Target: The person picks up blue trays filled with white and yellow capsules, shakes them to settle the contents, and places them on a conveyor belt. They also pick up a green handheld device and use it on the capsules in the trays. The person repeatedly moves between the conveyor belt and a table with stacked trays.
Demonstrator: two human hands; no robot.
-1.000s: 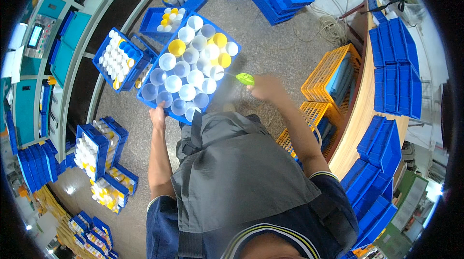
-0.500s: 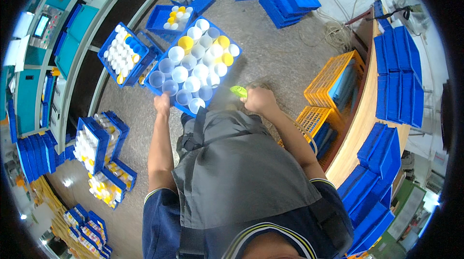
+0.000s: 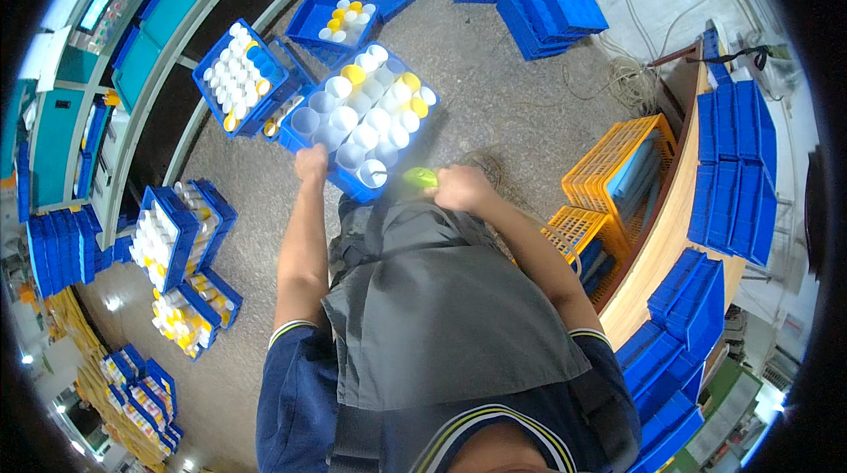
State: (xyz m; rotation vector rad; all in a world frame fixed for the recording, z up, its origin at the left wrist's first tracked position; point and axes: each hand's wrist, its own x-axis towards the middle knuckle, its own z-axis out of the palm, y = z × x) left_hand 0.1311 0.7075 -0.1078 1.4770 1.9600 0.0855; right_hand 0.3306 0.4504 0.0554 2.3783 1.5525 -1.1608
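My left hand point(image 3: 311, 164) is closed on the near left edge of a blue plastic crate point(image 3: 355, 188), which looks tilted. Rows of open white tubs point(image 3: 350, 156) and a few yellow ones point(image 3: 353, 75) stand inside it. In my right hand point(image 3: 462, 189) is a lime-green air blow gun point(image 3: 419, 177), its thin nozzle pointing left at the tubs along the crate's near edge. The fingers wrap its handle and are partly hidden from above. A pale hose runs beside my right forearm.
More blue crates of white and yellow tubs stand at the left point(image 3: 165, 239) and far left point(image 3: 236, 76). Blue crates are stacked at the back point(image 3: 551, 10). Yellow baskets point(image 3: 609, 164) and a wooden bench point(image 3: 679, 283) bearing blue crates line the right. Machines stand far left.
The blow gun and my right hand have shifted slightly left and lower, closer to the crate's near corner. The crate's tilt has changed, and my left hand still grips its edge. The view has shifted slightly.
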